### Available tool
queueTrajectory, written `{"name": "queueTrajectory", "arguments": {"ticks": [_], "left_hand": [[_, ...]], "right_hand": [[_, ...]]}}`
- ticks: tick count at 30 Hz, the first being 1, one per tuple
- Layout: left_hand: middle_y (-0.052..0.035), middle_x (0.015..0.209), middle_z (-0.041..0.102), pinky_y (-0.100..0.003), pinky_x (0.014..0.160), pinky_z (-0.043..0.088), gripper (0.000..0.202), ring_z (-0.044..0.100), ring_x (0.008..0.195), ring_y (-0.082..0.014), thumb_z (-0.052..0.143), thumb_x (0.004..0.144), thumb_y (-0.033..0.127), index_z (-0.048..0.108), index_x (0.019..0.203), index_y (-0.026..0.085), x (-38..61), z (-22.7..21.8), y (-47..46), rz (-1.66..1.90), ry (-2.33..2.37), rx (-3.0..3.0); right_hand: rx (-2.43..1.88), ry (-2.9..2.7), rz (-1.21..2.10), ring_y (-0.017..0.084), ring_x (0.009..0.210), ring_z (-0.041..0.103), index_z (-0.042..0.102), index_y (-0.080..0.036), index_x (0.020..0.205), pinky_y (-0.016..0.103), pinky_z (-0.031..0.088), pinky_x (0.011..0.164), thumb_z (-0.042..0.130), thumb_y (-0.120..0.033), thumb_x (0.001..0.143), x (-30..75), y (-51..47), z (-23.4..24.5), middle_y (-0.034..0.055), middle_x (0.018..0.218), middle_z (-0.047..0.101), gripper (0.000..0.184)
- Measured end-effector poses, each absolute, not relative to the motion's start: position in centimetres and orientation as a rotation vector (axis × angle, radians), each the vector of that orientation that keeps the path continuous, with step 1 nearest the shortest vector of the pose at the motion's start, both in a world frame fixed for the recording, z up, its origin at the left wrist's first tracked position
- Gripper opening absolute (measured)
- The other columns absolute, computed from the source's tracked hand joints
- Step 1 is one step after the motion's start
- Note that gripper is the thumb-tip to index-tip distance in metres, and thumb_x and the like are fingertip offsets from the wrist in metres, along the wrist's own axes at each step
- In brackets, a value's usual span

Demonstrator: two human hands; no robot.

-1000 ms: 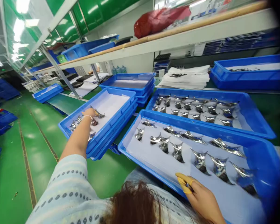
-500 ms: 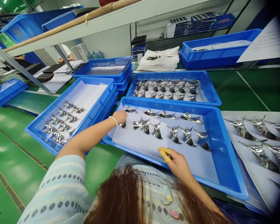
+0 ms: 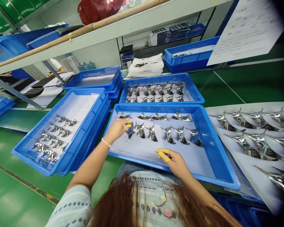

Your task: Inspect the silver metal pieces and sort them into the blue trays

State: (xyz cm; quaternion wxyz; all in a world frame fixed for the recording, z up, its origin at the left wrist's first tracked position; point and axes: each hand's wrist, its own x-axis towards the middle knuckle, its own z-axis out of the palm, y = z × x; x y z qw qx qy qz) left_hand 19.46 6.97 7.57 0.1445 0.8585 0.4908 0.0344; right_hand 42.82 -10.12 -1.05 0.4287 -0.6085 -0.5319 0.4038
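My left hand (image 3: 118, 128) is over the near blue tray (image 3: 217, 157), its yellow-capped fingertips pinched on a shiny curved metal part (image 3: 130, 132) lifted off the white paper lining. More chrome parts (image 3: 168, 134) lie in two rows in the same tray. My right hand (image 3: 174, 161) rests on the tray's paper near the front wall, fingers curled, with yellow finger cots on thumb and forefinger; something small and dark seems pinched there. A second blue tray (image 3: 21, 151) at left holds several of the same parts (image 3: 52, 136).
A further tray of parts (image 3: 194, 91) stands behind the near one. Larger chrome parts (image 3: 251, 135) lie on white paper at right. Stacked blue trays (image 3: 94, 82), folded white sheets (image 3: 146, 66) and a shelf above fill the back. A printed sheet (image 3: 246, 28) hangs upper right.
My left hand left the left tray, came across to the near tray and picked up a metal part from its left end. The view swung right. My right hand stayed put.
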Motion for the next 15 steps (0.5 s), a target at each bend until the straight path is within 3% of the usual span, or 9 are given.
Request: {"name": "queueTrajectory", "arguments": {"ticks": [4, 7, 10, 15], "left_hand": [[-0.0062, 0.089, 0.074, -0.026, 0.076, 0.052, 0.03, 0.068, 0.082, -0.0169, 0.054, 0.099, 0.041, 0.074, 0.097, 0.019, 20.6, 9.6, 2.0, 0.469, 0.821, 2.398], [-0.0058, 0.074, 0.07, -0.025, 0.065, 0.048, 0.039, 0.063, 0.068, -0.0151, 0.053, 0.098, 0.049, 0.073, 0.086, 0.018, 21.6, 10.2, -0.3, 0.78, 0.353, 2.191], [-0.0054, 0.073, 0.069, -0.024, 0.062, 0.046, 0.038, 0.059, 0.066, -0.0142, 0.056, 0.096, 0.051, 0.072, 0.085, 0.018, 22.3, 10.0, -1.4, 0.904, 0.276, 2.07], [-0.0043, 0.081, 0.07, -0.023, 0.057, 0.042, 0.04, 0.054, 0.063, -0.0125, 0.061, 0.092, 0.055, 0.07, 0.106, 0.019, 21.9, 9.9, -3.1, 1.063, 0.472, 1.925]], "right_hand": [[-1.25, -1.296, 1.117, 0.017, 0.061, 0.054, 0.075, -0.018, 0.092, 0.031, 0.046, 0.059, 0.063, -0.061, 0.083, 42.5, -9.3, 2.1, 0.0072, 0.077, 0.07, 0.046], [-0.963, -1.401, 1.117, 0.014, 0.06, 0.047, 0.075, -0.019, 0.085, 0.029, 0.041, 0.056, 0.065, -0.071, 0.081, 41.6, -9.0, 5.0, 0.004, 0.075, 0.062, 0.053], [-0.84, -1.407, 1.089, 0.014, 0.063, 0.051, 0.073, -0.019, 0.077, 0.028, 0.042, 0.057, 0.068, -0.065, 0.083, 40.8, -9.5, 6.8, 0.0021, 0.071, 0.059, 0.046], [-0.862, -1.434, 0.773, 0.012, 0.059, 0.049, 0.075, -0.02, 0.078, 0.024, 0.042, 0.054, 0.067, -0.047, 0.092, 40.8, -10.7, 8.2, -0.0005, 0.066, 0.055, 0.032]]}}
